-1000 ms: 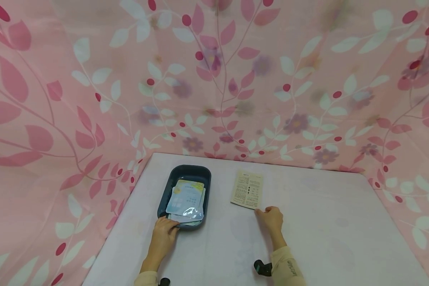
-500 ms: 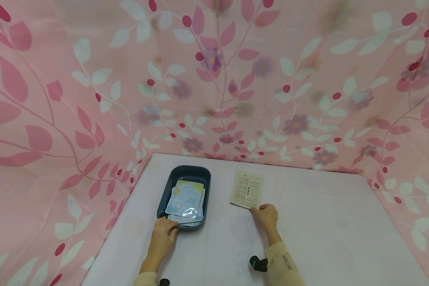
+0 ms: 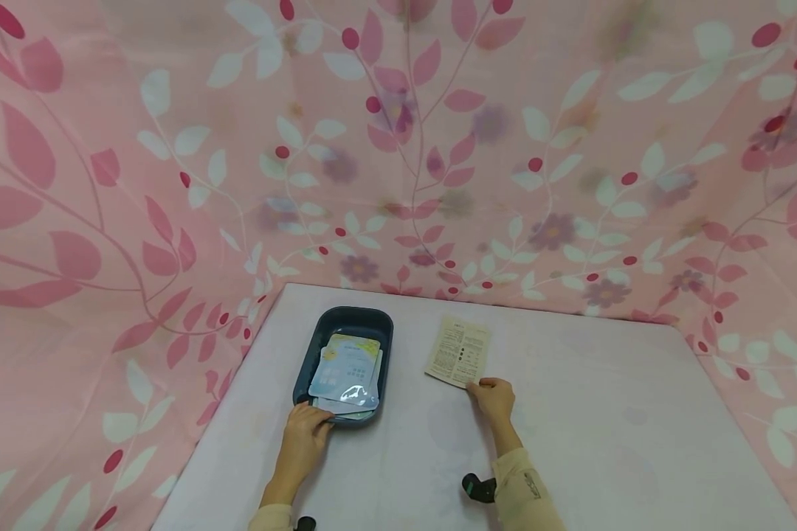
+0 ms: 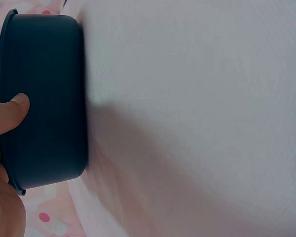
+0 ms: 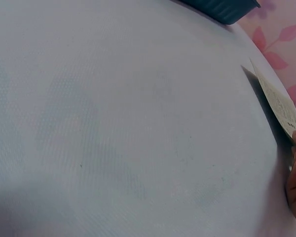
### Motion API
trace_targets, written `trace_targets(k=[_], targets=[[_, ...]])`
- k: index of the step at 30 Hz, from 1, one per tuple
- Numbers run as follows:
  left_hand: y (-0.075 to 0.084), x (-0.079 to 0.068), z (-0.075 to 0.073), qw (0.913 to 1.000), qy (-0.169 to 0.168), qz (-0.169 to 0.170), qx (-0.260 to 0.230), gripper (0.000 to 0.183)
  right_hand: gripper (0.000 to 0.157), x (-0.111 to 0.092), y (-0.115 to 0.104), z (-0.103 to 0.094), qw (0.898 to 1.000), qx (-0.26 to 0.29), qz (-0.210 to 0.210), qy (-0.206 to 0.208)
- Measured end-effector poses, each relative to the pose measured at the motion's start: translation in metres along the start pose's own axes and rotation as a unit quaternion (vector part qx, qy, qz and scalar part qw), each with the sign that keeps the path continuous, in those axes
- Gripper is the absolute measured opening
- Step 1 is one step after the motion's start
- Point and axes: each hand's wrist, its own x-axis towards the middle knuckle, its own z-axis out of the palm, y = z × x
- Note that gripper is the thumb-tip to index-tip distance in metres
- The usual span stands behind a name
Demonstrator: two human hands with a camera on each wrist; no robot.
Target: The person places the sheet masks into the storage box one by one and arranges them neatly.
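Observation:
On the left of the white table stands a dark blue-green tray [image 3: 355,320] holding several flat pale blue sachets [image 3: 344,372] with a yellow top. My left hand [image 3: 303,435] grips its near left rim. In the left wrist view the thumb lies against the tray's outer wall [image 4: 49,74], with other fingers at the rim. To the right is a cream printed leaflet [image 3: 458,352]. My right hand [image 3: 496,405] pinches its near right corner between thumb and fingers. Seen from the right wrist, the leaflet [image 5: 278,104] is tilted, its edge a little above its shadow.
A pink curtain [image 3: 412,147] with leaf patterns encloses the table's back and sides. White cloth covers the table [image 3: 604,413]. A black device [image 3: 480,488] is strapped at my right wrist, and another black piece [image 3: 306,523] shows by the left sleeve.
My right hand has moved slightly left at the leaflet's near edge, and the leaflet's near end has shifted a little left. The left hand and the tray have stayed in place.

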Motion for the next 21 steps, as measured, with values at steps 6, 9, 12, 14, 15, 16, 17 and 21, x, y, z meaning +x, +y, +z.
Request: trace_targets(k=[6,9,12,14,15,16,17,21], targets=[[0.002,0.000,-0.001,1.0000,-0.007,-0.006,-0.002,0.026,0.036,0.005,0.006,-0.004,0.998,0.054,0.015,-0.034],[0.001,0.000,0.000,1.0000,-0.002,-0.001,-0.003,0.026,0.036,0.006,0.008,-0.005,0.996,0.073,0.025,-0.044],[-0.001,-0.001,0.000,1.0000,0.000,0.002,-0.004,0.026,0.036,0.007,0.007,-0.005,0.995,0.087,0.033,-0.048],[-0.001,-0.001,0.001,1.0000,0.001,0.002,-0.004,0.026,0.035,0.007,0.006,-0.006,0.993,0.096,0.033,-0.053],[-0.001,-0.001,0.001,1.0000,0.001,0.001,-0.004,0.026,0.035,0.006,0.006,-0.007,0.993,0.102,0.030,-0.054],[-0.002,-0.001,0.001,1.0000,0.000,0.000,-0.003,0.026,0.034,0.006,0.005,-0.007,0.992,0.111,0.029,-0.055],[-0.002,-0.001,0.001,1.0000,0.000,-0.001,-0.004,0.027,0.033,0.006,0.005,-0.008,0.991,0.119,0.024,-0.055],[-0.002,-0.001,0.001,1.0000,0.000,0.000,-0.007,0.027,0.027,0.005,0.003,-0.011,0.987,0.154,-0.003,-0.055]])
